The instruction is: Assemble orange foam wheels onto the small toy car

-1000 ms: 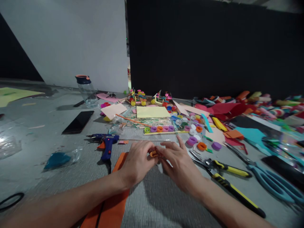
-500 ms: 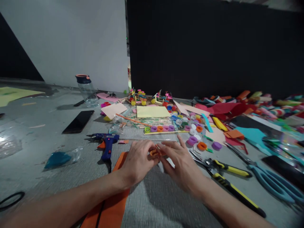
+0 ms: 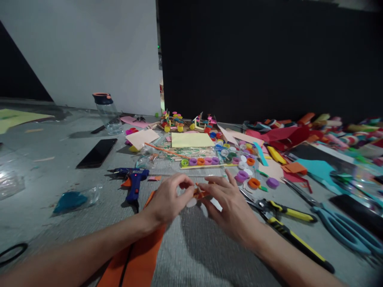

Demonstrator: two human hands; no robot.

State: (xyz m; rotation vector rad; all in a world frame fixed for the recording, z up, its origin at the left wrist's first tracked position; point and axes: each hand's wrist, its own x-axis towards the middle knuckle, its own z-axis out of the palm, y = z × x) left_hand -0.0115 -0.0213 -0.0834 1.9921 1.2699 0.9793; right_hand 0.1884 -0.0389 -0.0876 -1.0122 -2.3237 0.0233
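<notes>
My right hand [image 3: 229,207] bends over a small orange piece [image 3: 200,194], holding it between thumb and fingers. Its exact shape is partly covered by the fingertips. To the left, my left hand [image 3: 170,197] is curled, with thumb and forefinger tips close together beside the orange piece. Whatever they pinch, if anything, is hidden. Just below the fingertips shows a white disc [image 3: 191,203]. Under my left wrist lies a long orange sheet [image 3: 143,259] with a dark cord across it. A blue glue gun [image 3: 135,185] with a red light rests left of my left hand.
Yellow-handled pliers [image 3: 287,227] and blue scissors [image 3: 335,227] lie at right. Behind my hands are coloured bottle-cap rings [image 3: 241,175], bagged sticks and a yellow paper [image 3: 191,139]. A phone [image 3: 97,153], water bottle [image 3: 107,113] and bagged blue piece [image 3: 70,200] are at left.
My left hand has drawn slightly left from the orange piece, and the white disc beneath shows more. My right hand stays almost in place.
</notes>
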